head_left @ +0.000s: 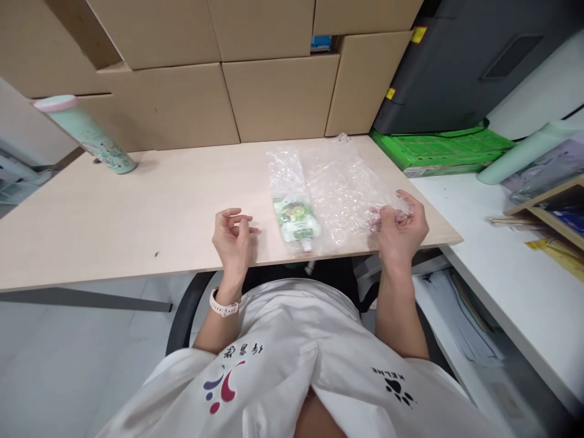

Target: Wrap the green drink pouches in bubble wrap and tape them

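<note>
A green and white spouted pouch (297, 220) lies on the desk in front of me, its capped spout pointing toward my body. It rests on a crinkled sheet of clear bubble wrap (340, 194) that spreads behind it and to its right. My right hand (402, 230) grips the right edge of the wrap between thumb and fingers. To the left of the pouch, my left hand (233, 238) hovers over the desk's front edge, with its fingers loosely curled and apart, holding nothing. A pale watch strap circles the left wrist.
A mint tumbler (91, 137) with a pink lid stands at the desk's (182, 207) far left. Cardboard boxes (278, 97) are stacked along the back. At the right are a dark case (460, 67), a green crate (438, 152) and a white side table (502, 255).
</note>
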A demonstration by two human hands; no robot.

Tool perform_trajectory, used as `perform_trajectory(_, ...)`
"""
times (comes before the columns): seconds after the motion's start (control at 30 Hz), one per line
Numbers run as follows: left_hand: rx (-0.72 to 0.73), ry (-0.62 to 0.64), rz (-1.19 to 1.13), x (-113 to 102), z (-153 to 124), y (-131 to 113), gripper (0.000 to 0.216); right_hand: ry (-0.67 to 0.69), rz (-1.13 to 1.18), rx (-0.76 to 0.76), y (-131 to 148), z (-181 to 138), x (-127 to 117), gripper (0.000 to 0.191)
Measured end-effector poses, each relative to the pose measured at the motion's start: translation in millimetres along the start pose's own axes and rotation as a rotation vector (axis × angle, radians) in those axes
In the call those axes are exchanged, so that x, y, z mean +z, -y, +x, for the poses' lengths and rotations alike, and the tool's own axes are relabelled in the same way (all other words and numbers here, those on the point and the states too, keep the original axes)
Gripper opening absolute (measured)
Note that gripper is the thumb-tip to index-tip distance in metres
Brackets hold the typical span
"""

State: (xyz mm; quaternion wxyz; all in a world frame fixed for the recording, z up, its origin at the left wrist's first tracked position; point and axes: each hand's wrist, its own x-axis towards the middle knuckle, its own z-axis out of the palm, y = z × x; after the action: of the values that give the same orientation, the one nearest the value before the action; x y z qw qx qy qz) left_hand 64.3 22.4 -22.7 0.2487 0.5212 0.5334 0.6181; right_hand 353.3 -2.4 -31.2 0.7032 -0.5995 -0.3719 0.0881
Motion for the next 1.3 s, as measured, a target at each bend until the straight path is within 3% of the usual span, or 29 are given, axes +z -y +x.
perform_trajectory(0.07, 0.162, -0.019, 0.048, -2, -3, -7, 0.021, -0.024, -0.016, 0.018, -2, 3, -3, 0.043)
perform_trajectory(0.1, 0.269, 0.035, 0.076, 1, -7, -12, 0.021, -0.022, -0.015, 0.024, -1, 4, -3, 0.043)
perform_trajectory(0.13, 0.383, 0.145, 0.104, 8, -12, -19, 0.022, -0.012, -0.008, 0.024, 0, 4, -2, 0.043)
perform_trajectory(0.23, 0.764, 0.698, 0.249, 40, -30, -38, 0.022, 0.015, 0.029, -0.015, 6, 4, 1, 0.043)
perform_trajectory(0.27, 0.877, 0.825, 0.347, 53, -34, -41, 0.023, 0.014, 0.04, -0.034, 7, 4, 1, 0.043)
perform_trajectory(0.37, 1.07, 0.981, 0.585, 81, -37, -44, 0.027, -0.009, 0.045, -0.06, 7, 10, -3, 0.043)
perform_trajectory(0.43, 1.083, 0.97, 0.657, 86, -33, -41, 0.024, -0.022, 0.036, -0.03, 2, 14, -9, 0.042)
perform_trajectory(0.53, 1.036, 0.847, 0.62, 75, -23, -40, 0.024, -0.015, 0.044, 0.031, -6, 17, -15, 0.042)
perform_trajectory(0.73, 0.894, 0.413, 0.492, 19, -6, -35, 0.028, -0.068, 0.045, 0.021, -19, 29, -19, 0.038)
perform_trajectory(0.87, 0.678, 0.284, 0.619, -17, 3, -8, 0.015, -0.232, -0.115, 0.036, -23, 45, -37, 0.037)
perform_trajectory(0.97, 0.575, 0.289, 0.618, -28, 1, 6, 0.015, -0.317, -0.466, -0.165, -14, 44, -52, 0.049)
perform_trajectory(1.03, 0.566, 0.366, 0.525, -23, -4, 4, 0.022, -0.318, -0.641, -0.364, -4, 35, -52, 0.058)
perform_trajectory(1.1, 0.612, 0.483, 0.452, -11, -10, -5, 0.034, -0.23, -0.652, -0.494, 7, 21, -41, 0.053)
perform_trajectory(1.2, 0.751, 0.651, 0.52, 17, -17, -19, 0.068, 0.177, -0.497, -0.533, 17, -7, -8, 0.034)
perform_trajectory(1.27, 0.806, 0.686, 0.62, 31, -18, -23, 0.066, 0.504, -0.373, -0.518, 19, -25, 15, 0.028)
perform_trajectory(1.3, 0.811, 0.675, 0.65, 35, -17, -22, 0.054, 0.619, -0.326, -0.491, 18, -33, 24, 0.028)
